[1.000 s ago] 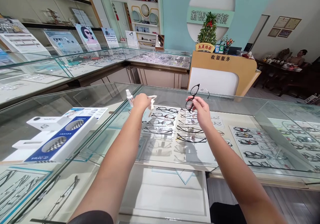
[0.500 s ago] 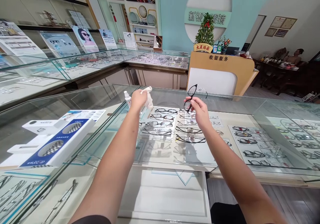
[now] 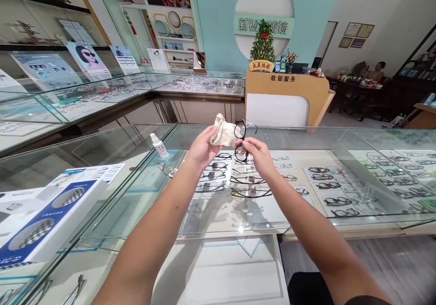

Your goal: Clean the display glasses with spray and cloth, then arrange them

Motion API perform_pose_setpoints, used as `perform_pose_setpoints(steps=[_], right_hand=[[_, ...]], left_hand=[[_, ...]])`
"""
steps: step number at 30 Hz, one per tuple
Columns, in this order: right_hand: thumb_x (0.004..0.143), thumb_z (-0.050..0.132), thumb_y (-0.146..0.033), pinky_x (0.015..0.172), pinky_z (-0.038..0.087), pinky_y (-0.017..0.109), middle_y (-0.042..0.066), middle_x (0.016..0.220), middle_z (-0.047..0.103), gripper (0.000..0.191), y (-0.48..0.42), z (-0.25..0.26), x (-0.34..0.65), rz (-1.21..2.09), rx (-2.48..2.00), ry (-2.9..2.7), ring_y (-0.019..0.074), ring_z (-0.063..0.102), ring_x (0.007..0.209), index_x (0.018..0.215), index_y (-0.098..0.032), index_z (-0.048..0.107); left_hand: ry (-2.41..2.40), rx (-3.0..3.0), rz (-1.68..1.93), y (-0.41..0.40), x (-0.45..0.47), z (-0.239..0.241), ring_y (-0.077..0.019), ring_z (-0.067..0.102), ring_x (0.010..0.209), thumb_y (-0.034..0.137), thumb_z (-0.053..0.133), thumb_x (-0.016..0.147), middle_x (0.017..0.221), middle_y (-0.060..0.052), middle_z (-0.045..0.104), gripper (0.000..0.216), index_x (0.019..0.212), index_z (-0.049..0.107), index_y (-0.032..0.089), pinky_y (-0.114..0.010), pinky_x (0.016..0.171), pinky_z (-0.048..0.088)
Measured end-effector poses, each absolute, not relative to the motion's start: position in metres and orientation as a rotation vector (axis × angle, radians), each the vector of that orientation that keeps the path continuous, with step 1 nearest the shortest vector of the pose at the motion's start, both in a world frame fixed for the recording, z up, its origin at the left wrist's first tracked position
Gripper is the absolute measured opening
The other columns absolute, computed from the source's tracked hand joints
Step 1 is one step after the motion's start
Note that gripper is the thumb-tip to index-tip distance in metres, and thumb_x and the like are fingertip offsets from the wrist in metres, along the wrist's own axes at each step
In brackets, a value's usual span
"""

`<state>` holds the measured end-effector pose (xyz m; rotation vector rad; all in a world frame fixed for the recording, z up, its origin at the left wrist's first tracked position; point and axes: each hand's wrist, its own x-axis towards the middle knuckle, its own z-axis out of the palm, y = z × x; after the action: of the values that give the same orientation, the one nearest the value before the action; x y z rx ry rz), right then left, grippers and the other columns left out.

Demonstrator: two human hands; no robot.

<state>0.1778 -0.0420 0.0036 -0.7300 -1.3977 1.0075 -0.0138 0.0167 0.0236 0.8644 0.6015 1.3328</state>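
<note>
A cream-coloured cloth (image 3: 225,132) is pinched in my left hand (image 3: 202,148), raised above the glass counter. Its right edge meets or overlaps a pair of dark-rimmed eyeglasses (image 3: 240,130); I cannot tell whether they touch. My right hand (image 3: 258,156) grips those eyeglasses near the bridge. They are turned on end, one round lens above the other, with a temple sticking out to the right. Left of my hands, a white spray bottle (image 3: 159,147) stands on the glass top. Rows of eyeglass frames (image 3: 251,190) lie beneath the glass, below my hands.
The glass display counter (image 3: 293,137) runs across in front of me. A blue and white box (image 3: 51,218) sits on its left part. More frames (image 3: 329,185) lie at the right. An open drawer (image 3: 231,273) juts out below. Beyond stands a wooden reception desk (image 3: 289,87); a person (image 3: 376,74) is far right.
My left hand has moved right, away from the spray bottle, bringing the cloth up to the eyeglasses. My right hand still holds the eyeglasses. The view has shifted to the right.
</note>
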Motion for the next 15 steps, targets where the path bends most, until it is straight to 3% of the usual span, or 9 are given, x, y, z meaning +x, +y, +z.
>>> perform_pose_setpoints(steps=[5,9,15], right_hand=[[0.095,0.070,-0.052,0.078,0.043,0.031,0.004,0.092,0.074,0.034,-0.042,0.004,0.178,1.043,-0.723,-1.395,0.0161,0.052,0.078,0.087,-0.020,0.076],[0.094,0.072,-0.054,0.077,0.043,0.032,0.005,0.095,0.075,0.036,-0.042,0.004,0.176,1.069,-0.725,-1.412,0.0164,0.052,0.078,0.086,-0.020,0.078],[0.094,0.070,-0.055,0.075,0.042,0.032,0.006,0.097,0.077,0.037,-0.042,0.003,0.175,1.126,-0.754,-1.482,0.0171,0.053,0.078,0.091,-0.020,0.081]], left_hand=[[0.496,1.010,1.206,0.010,-0.008,0.019,-0.0207,0.074,0.073,0.023,0.081,0.079,0.086,-0.008,0.076,0.025,0.098,0.070,0.012,-0.032,0.069,0.065],[0.482,1.015,1.203,0.013,-0.005,0.014,-0.0188,0.069,0.060,0.040,0.086,0.085,0.074,-0.005,0.071,0.033,0.094,0.067,0.013,-0.032,0.061,0.061],[0.517,1.083,1.240,0.014,-0.005,0.010,-0.0172,0.068,0.057,0.048,0.098,0.078,0.079,-0.001,0.074,0.054,0.103,0.061,0.018,-0.028,0.052,0.055]])
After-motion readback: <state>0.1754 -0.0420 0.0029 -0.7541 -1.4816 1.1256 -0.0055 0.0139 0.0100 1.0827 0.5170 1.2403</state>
